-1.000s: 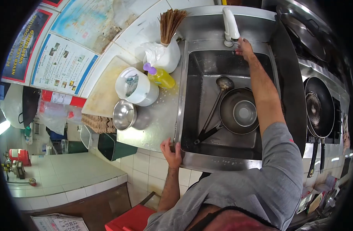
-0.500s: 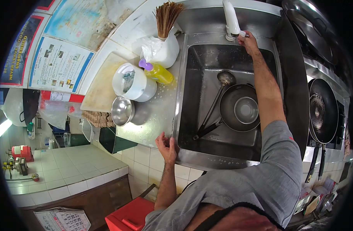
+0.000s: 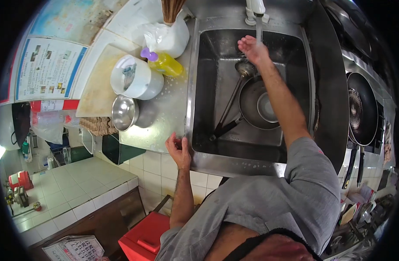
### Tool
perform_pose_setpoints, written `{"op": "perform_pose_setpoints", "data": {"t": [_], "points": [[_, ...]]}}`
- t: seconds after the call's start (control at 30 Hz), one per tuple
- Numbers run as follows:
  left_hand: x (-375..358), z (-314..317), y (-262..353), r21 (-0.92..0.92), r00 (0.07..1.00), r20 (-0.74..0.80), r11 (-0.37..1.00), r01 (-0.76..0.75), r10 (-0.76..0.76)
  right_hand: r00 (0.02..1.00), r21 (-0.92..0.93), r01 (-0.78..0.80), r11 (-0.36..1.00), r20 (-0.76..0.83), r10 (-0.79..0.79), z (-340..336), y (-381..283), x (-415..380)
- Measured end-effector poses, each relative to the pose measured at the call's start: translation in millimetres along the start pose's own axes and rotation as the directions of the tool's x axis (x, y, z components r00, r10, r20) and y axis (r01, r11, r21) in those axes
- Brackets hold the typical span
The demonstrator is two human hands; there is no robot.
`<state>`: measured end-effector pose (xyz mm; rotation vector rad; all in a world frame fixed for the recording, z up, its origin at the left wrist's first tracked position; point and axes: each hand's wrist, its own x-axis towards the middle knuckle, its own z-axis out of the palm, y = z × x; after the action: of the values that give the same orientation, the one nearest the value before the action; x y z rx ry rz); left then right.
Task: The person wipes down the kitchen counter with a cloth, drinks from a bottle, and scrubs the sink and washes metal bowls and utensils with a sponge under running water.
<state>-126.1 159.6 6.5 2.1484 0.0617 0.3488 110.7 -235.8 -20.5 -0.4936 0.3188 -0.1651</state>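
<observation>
My right hand [image 3: 254,50] is held under the white faucet [image 3: 257,7], fingers stretched out and nothing in it. Running water [image 3: 259,31] falls onto it near the wrist. Below, in the steel sink [image 3: 203,87], lie a long-handled ladle [image 3: 245,68] and a dark frying pan [image 3: 248,101]. A small metal bowl [image 3: 264,107] sits inside the pan, partly covered by my right forearm. My left hand [image 3: 179,151] is at the front edge of the steel counter [image 3: 164,126], left of the sink, with its fingers loosely bent, apart and empty.
On the left counter stand a metal bowl [image 3: 124,113], a white tub [image 3: 143,82] with a cloth inside, a yellow soap bottle [image 3: 166,65] and a white container [image 3: 175,41] holding a stick brush [image 3: 171,11]. Two-handled-looking stacked pans [image 3: 362,108] rest on the stove at right.
My right hand has let go of the faucet lever and moved down and left beneath the spout. Water now runs. The view has shifted; my left hand stays by the counter edge.
</observation>
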Motion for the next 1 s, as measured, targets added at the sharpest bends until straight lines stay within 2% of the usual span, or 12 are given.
{"op": "perform_pose_setpoints", "data": {"t": [0.03, 0.1, 0.17, 0.27, 0.37, 0.47, 0.53, 0.63, 0.77, 0.83, 0.93, 1.0], "points": [[0, 0, -1, -0.018, 1.000, -0.001, 1.000, -0.003, 0.003, 1.000, -0.001, -0.006, 1.000, -0.014, 0.006, -18, 12, -8], [-1, 0, 3, -0.036, 1.000, 0.009, 0.999, 0.022, -0.022, 0.932, -0.486, 0.076, 0.871, -0.276, -0.235, -56, 37, -25], [1, 1, 2, -0.059, 1.000, 0.002, 0.998, 0.030, -0.030, 0.742, -0.455, -0.034, 0.890, -0.608, -0.283, -110, 80, -38], [2, 0, -5, -0.049, 1.000, 0.026, 0.999, -0.014, 0.015, 0.780, -0.541, -0.355, 0.762, -0.621, -0.078, -194, 133, -41], [3, 0, -1, -0.058, 0.999, 0.038, 0.998, 0.003, -0.001, 0.827, -0.495, -0.437, 0.751, -0.550, 0.119, -142, 132, -54], [3, 1, -1, -0.078, 0.999, 0.042, 0.996, 0.036, -0.033, 0.889, -0.507, -0.432, 0.746, -0.382, 0.254, -171, 152, -14], [6, 2, -4, -0.068, 0.998, 0.046, 0.997, 0.037, -0.034, 0.855, -0.476, -0.462, 0.748, -0.464, 0.232, -139, 144, -18], [1, -2, 2, -0.027, 0.997, 0.060, 0.998, 0.054, -0.052, 0.913, -0.440, -0.407, 0.801, -0.179, 0.366, -158, 154, -22], [5, 1, 1, -0.042, 0.998, 0.046, 0.998, 0.045, -0.043, 0.784, -0.066, -0.485, 0.872, -0.474, 0.401, -190, 194, -86], [4, 1, 3, -0.055, 0.998, 0.039, 0.997, 0.049, -0.047, 0.611, 0.235, -0.239, 0.942, -0.717, 0.335, -194, 197, -112], [5, 1, 5, -0.061, 0.997, 0.031, 0.995, 0.075, -0.073, 0.758, 0.275, -0.123, 0.953, -0.594, 0.269, -223, 171, -107], [4, -1, 0, -0.038, 0.997, 0.046, 0.997, 0.060, -0.058, 0.800, 0.068, -0.157, 0.985, -0.576, 0.167, -231, 149, -83]]}}
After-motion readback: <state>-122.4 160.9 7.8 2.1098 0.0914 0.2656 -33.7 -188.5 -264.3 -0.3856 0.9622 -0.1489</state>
